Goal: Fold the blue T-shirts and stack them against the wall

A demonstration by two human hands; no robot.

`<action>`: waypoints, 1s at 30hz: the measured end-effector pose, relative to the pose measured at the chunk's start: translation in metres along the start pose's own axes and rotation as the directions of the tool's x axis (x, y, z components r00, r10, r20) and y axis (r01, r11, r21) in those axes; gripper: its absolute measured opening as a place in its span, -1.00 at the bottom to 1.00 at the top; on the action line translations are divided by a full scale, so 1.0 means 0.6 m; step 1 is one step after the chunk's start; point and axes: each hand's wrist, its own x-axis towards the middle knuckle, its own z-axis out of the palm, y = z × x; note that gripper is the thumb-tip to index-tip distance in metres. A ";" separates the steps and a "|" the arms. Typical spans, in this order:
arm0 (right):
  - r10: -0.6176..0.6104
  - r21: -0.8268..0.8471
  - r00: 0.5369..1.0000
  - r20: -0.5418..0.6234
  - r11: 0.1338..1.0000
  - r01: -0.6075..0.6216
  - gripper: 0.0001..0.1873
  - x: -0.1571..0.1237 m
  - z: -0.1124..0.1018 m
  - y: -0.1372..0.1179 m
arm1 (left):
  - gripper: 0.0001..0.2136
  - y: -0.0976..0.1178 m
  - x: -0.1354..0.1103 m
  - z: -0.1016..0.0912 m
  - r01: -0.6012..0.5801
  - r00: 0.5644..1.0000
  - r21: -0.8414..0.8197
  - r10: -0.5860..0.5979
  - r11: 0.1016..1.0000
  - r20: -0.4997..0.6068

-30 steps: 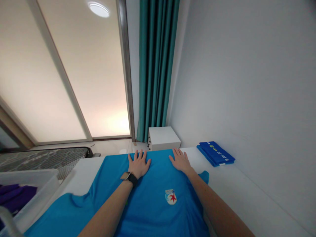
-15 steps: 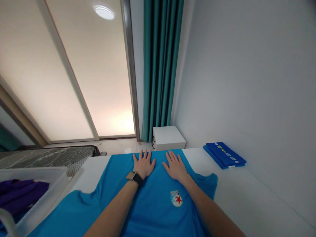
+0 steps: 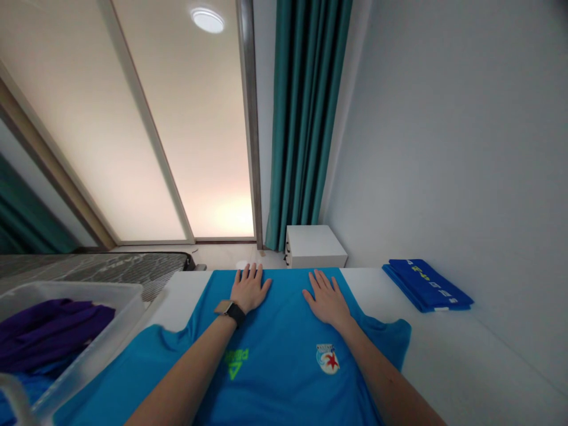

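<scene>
A bright blue T-shirt (image 3: 284,331) lies spread on a white table (image 3: 444,355), with a star badge and a green logo on its chest. My left hand (image 3: 248,289), with a dark watch on its wrist, lies flat and open on the shirt's far hem. My right hand (image 3: 327,299) rests flat and open on the shirt a little to the right, fingers spread. Neither hand holds anything.
A folded dark blue garment (image 3: 426,284) lies at the table's far right by the wall. A clear plastic bin (image 3: 80,331) with purple cloth stands at the left. Beyond the table are a white cabinet (image 3: 315,245), a teal curtain and a dark patterned surface.
Both hands slid over the shirt: they came close together half a second ago and have spread apart again. The view has shifted, showing the green logo and more of the bin.
</scene>
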 end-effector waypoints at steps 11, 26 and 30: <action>-0.002 -0.038 1.000 -0.003 0.999 0.002 -0.23 0.005 0.009 0.006 | -0.40 -0.122 -0.027 -0.010 0.087 0.996 0.061 -0.088 0.994 0.008; -0.001 -0.024 1.000 0.005 1.000 0.001 -0.24 0.005 0.007 0.006 | -0.42 -0.108 -0.039 -0.016 0.113 0.993 0.020 -0.112 0.993 -0.046; -0.002 -0.018 1.000 0.000 1.000 0.002 -0.24 0.009 0.013 0.009 | -0.44 -0.061 -0.079 -0.024 0.025 0.999 -0.024 -0.025 0.999 -0.031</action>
